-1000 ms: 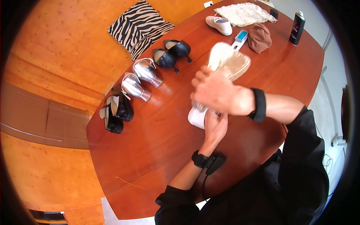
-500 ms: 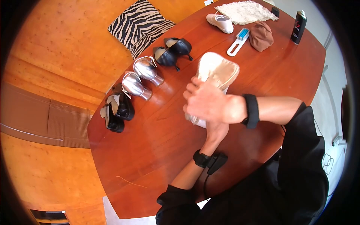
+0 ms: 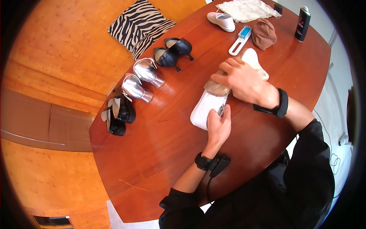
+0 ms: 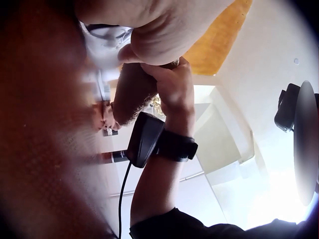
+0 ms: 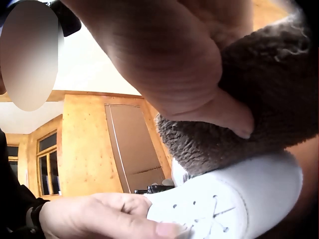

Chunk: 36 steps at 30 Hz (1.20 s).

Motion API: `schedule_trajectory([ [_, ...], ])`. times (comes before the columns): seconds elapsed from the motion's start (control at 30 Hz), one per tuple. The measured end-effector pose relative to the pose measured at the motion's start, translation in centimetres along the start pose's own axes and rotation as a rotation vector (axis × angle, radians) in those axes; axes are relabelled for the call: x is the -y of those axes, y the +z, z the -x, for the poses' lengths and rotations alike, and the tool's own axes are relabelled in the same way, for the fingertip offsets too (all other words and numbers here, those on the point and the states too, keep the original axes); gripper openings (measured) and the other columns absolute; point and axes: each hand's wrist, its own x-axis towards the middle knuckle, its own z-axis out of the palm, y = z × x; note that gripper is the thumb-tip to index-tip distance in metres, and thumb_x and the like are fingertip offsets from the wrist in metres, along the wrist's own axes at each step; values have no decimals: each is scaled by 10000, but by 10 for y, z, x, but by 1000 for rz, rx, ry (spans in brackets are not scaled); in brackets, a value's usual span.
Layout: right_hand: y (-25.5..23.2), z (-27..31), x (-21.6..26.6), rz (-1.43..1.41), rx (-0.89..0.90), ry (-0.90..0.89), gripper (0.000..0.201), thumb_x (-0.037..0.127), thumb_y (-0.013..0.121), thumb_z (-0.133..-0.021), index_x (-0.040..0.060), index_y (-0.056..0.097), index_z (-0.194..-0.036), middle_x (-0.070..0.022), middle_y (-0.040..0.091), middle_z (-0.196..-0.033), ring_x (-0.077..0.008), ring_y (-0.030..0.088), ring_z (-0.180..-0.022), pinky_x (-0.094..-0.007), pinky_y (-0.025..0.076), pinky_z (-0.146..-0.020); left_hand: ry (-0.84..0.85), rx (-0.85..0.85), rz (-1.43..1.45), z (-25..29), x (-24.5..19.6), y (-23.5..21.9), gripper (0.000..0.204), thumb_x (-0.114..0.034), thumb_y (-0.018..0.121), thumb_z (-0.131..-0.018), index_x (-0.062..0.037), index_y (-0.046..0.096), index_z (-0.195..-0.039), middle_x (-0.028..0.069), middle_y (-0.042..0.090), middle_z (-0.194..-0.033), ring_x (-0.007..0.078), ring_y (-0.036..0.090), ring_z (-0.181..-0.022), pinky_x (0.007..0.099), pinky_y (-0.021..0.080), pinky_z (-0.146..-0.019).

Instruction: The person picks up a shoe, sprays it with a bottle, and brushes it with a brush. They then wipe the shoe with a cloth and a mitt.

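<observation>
My left hand (image 3: 219, 128) grips a white shoe (image 3: 206, 108) above the table. Its thumb (image 5: 169, 229) lies along the shoe's side by the eyelets in the right wrist view, and its other fingers are largely hidden. My right hand (image 3: 249, 82) clutches a fluffy brown-and-cream cloth (image 3: 217, 88), fingers curled over it. The cloth's brown, shaggy side (image 5: 194, 147) lies against the white upper in the right wrist view. Beyond that hand, the cream end of the cloth sticks out. From the left wrist view, the brown pile (image 4: 132, 92) hangs below my right hand.
Past my hands lie a blue-bristled brush (image 3: 245, 32), a brown cloth bundle (image 3: 264, 34), another white shoe (image 3: 222, 21) and a cream shaggy cloth (image 3: 246, 10). A black spray can (image 3: 302, 24) stands far right. Silver heels (image 3: 146, 72), black heels (image 3: 178, 46) and black shoes (image 3: 122, 108) line the left edge.
My right hand has shifted right and away from my left hand with the fluffy cloth, uncovering more of the white shoe. The cloth's brown side now shows. My left hand stays nearly in place.
</observation>
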Motion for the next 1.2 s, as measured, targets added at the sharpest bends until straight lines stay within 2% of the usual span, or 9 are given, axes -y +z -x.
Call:
schedule_trajectory([
  [0.07,0,3,12,-18,-30,-21,274,98,596,-654,146,650,-919,-61,555,-820,-227,542,-838,-325,425,-754,-96,91,-49,-1,0,0,362,-245,579,-885,76,502,-735,146,533,-647,188,510,-626,355,427,-584],
  [0.13,-3,5,28,-82,-23,-67,215,120,607,-657,136,651,-866,-55,556,-799,-219,540,-829,-317,427,-744,246,18,213,-2,16,8,262,-187,584,-879,51,528,-975,148,574,-917,194,546,-860,341,447,-718],
  [0.23,-5,2,47,-75,-17,-121,174,142,618,-651,131,656,-821,-39,561,-778,-205,540,-826,-303,424,-742,346,-7,179,2,29,11,373,-136,586,-871,4,454,-1191,130,501,-1174,213,483,-1079,360,413,-865],
  [0.27,-6,0,52,-65,-11,-155,157,153,622,-649,129,659,-800,-31,565,-770,-198,540,-825,-294,422,-744,198,94,92,4,28,5,443,-123,580,-869,0,402,-1255,134,456,-1257,237,456,-1127,383,389,-910],
  [0.6,-2,-1,41,-210,-25,-177,240,135,620,-666,151,677,-898,-25,575,-814,-196,542,-842,-309,433,-775,332,-7,136,-2,45,16,387,-135,570,-877,10,440,-1212,153,480,-1217,236,463,-1113,379,386,-915],
  [0.7,-2,2,23,-233,-16,-112,291,114,616,-670,152,677,-951,-42,572,-841,-208,546,-858,-330,438,-796,265,-9,216,-1,16,7,311,-167,556,-894,31,505,-1128,156,560,-1078,217,523,-1006,357,420,-844],
  [0.8,3,8,2,-253,-31,-48,359,28,602,-642,127,673,-980,-73,576,-874,-254,550,-899,-356,441,-826,-40,-2,18,1,4,2,268,-205,580,-907,39,518,-815,14,502,-686,69,399,-617,275,372,-531],
  [0.9,3,14,-15,-271,21,26,433,-47,570,-619,110,660,-1012,-90,579,-917,-288,543,-931,-384,436,-856,126,-84,64,2,7,5,379,-236,575,-904,60,456,-701,107,496,-617,132,428,-592,355,381,-530],
  [1.2,16,25,-33,-243,-37,76,508,-55,582,-621,121,624,-1096,-92,569,-952,-296,529,-963,-415,418,-887,104,-81,25,1,6,4,367,-230,589,-894,69,464,-721,117,489,-629,150,443,-609,358,394,-552],
])
